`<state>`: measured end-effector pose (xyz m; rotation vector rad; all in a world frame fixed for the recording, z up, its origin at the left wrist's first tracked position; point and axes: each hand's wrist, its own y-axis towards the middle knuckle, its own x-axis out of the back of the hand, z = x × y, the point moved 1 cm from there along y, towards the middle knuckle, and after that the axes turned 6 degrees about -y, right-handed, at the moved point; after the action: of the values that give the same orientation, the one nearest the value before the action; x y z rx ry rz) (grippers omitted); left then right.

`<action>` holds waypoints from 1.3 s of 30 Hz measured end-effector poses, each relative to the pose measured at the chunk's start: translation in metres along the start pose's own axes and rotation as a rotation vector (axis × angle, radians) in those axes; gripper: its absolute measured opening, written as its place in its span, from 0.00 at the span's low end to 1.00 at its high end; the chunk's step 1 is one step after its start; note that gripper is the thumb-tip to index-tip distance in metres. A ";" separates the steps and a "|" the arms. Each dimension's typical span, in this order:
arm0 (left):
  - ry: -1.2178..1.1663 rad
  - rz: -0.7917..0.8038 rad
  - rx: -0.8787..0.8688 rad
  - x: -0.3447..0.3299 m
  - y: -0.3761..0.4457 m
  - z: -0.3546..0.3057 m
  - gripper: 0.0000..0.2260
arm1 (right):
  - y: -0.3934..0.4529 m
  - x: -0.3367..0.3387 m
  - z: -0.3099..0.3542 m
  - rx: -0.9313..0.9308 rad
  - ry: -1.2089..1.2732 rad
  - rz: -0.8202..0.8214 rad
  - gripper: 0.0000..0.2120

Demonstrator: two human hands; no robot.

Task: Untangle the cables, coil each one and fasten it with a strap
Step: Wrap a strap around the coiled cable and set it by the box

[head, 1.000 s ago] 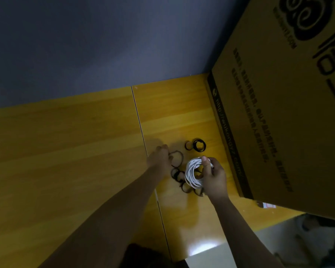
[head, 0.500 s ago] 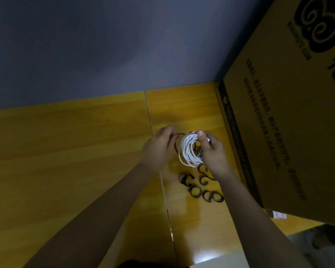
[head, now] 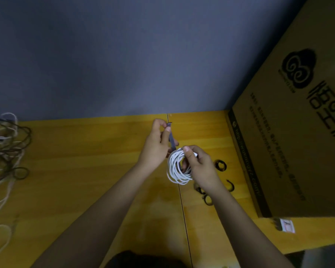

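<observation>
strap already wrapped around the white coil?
No, the strap is stretched out straight above the white coil, one end pinched by the left hand, while the right hand grips the coil.

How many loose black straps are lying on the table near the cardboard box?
4 visible: one curled ring nearest the box, one open hook shape below it, and two by the right wrist, which may hide more. Another strap is pinched in the left hand.

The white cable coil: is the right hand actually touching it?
Touching. The head view shows the right hand gripping the white cable coil, thumb pressed on top and fingers curled through the loops.
</observation>
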<state>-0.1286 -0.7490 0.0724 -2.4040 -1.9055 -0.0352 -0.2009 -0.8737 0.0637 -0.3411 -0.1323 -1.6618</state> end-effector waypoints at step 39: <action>-0.369 0.119 0.314 0.041 -0.046 -0.042 0.12 | -0.024 0.007 0.035 0.441 -0.331 -0.008 0.10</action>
<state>-0.1625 -0.7013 0.1187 -2.4190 -1.7229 0.7037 -0.2204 -0.8674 0.1013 -0.2751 -0.7352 -1.5234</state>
